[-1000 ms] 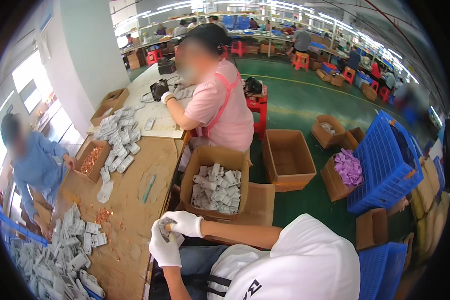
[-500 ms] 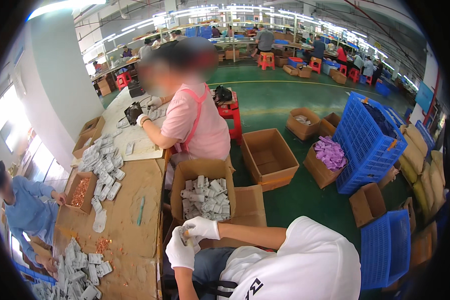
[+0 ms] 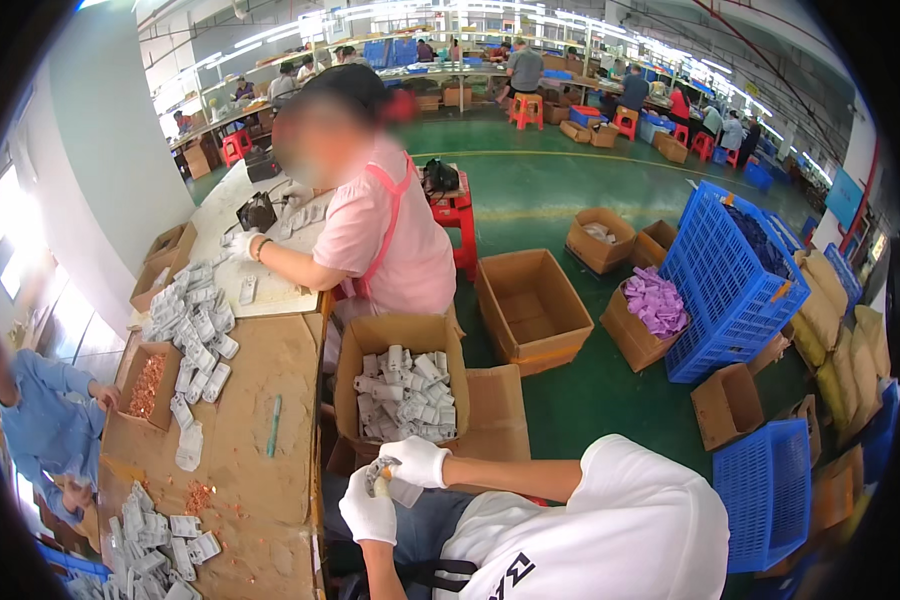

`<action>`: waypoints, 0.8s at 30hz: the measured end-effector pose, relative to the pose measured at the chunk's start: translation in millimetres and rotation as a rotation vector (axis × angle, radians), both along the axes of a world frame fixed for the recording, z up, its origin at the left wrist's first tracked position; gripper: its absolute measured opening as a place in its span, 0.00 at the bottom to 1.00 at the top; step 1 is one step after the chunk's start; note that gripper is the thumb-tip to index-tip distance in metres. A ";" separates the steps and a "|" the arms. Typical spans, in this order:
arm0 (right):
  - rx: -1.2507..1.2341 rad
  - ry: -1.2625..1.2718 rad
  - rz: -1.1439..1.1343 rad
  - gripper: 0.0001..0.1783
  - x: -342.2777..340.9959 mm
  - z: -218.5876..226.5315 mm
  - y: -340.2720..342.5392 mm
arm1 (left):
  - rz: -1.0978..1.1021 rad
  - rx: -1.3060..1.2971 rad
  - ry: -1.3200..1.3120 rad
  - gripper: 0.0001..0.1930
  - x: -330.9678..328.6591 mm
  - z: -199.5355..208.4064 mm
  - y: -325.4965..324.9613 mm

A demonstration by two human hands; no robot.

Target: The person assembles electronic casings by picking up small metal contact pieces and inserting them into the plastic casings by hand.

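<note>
A small light-grey plastic piece (image 3: 405, 492) is held between my two gloved hands, low in the middle of the view. My left hand (image 3: 368, 506), in a white glove, is closed around its near side. From the other side my right hand (image 3: 417, 462), also gloved in white, pinches at its top with bent fingers. A yellowish spot shows between the fingers, too small to name. Just beyond my hands stands a cardboard box (image 3: 450, 345) full of grey-white plastic housings (image 3: 410, 388). To their left is the brown worktable (image 3: 255, 430).
On the table lie grey housings (image 3: 195, 325), a teal pen-like tool (image 3: 274, 427) and a box of copper-coloured parts (image 3: 150, 385). A co-worker in pink (image 3: 395, 230) sits ahead; another in blue (image 3: 55, 405) is at the left. Blue crates (image 3: 760, 495) and cartons (image 3: 535, 305) stand on the right.
My hands have turned slightly, and more of the grey piece shows below my right fingers. The view has shifted a little. The pink-clad co-worker's head and near hand have moved.
</note>
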State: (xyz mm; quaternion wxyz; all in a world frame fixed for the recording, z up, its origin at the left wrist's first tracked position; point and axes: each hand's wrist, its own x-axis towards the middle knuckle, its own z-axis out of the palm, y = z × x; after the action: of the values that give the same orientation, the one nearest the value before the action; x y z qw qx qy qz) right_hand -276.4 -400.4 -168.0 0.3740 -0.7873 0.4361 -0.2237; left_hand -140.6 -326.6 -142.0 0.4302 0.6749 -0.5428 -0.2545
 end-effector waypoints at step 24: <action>0.183 0.179 0.185 0.13 21.5 -77.8 37.5 | 0.218 0.150 0.173 0.11 2.0 -84.2 54.4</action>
State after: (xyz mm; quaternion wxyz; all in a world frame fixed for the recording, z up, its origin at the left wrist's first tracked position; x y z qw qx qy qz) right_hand -254.9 -362.9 -245.7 0.4227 -0.8036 0.4120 -0.0767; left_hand -138.7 -272.2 -226.2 0.4488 0.7356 -0.4068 -0.3033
